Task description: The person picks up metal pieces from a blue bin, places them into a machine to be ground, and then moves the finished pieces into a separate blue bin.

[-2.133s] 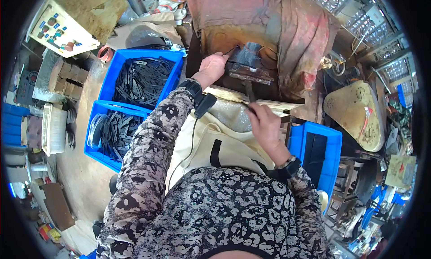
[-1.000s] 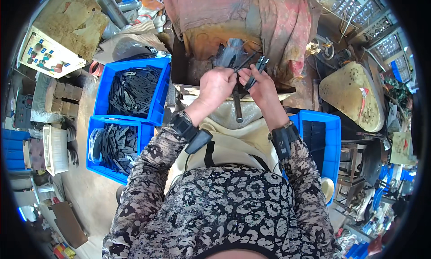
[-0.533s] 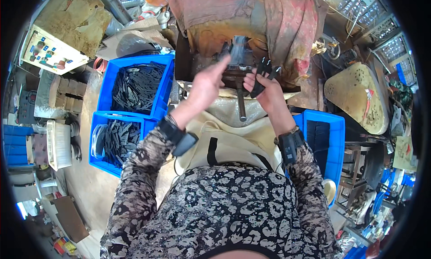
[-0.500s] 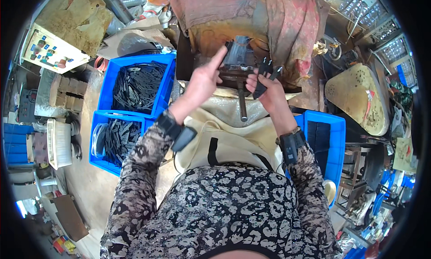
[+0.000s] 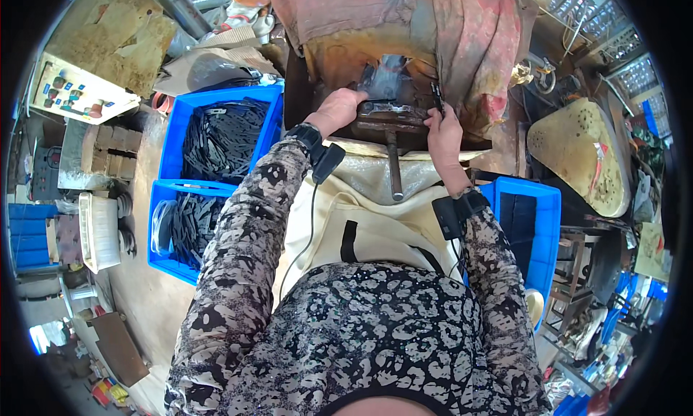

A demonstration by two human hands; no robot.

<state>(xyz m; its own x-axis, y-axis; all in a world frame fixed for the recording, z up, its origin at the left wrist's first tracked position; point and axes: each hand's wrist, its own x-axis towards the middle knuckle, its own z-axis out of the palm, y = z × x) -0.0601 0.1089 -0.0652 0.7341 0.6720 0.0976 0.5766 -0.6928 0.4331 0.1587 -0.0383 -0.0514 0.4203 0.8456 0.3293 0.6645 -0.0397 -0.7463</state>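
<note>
My left hand (image 5: 338, 111) is closed, with its fingertips on a dark flat strip (image 5: 380, 101) that lies crosswise just over a rusty metal rest (image 5: 393, 117). My right hand (image 5: 445, 133), at the right end of that rest, grips dark flat pieces (image 5: 437, 95) pointing away from me; how many cannot be made out. Behind the rest stands a grey, worn machine part (image 5: 388, 73), perhaps a wheel or belt, inside a rusty housing. From the rest a round metal bar (image 5: 394, 167) sticks out toward me.
Blue bins (image 5: 278, 131) full of dark strips stand at my left. Another blue bin (image 5: 546, 228) with dark pieces is at my right. Stained cloth (image 5: 476, 48) hangs over the housing. A pale apron (image 5: 325, 228) covers my lap. A control panel (image 5: 79, 91) is at far left.
My left hand has moved from a pointing pose down to the rest, now with a dark strip. My right hand has turned, and its pieces now point away more upright.
</note>
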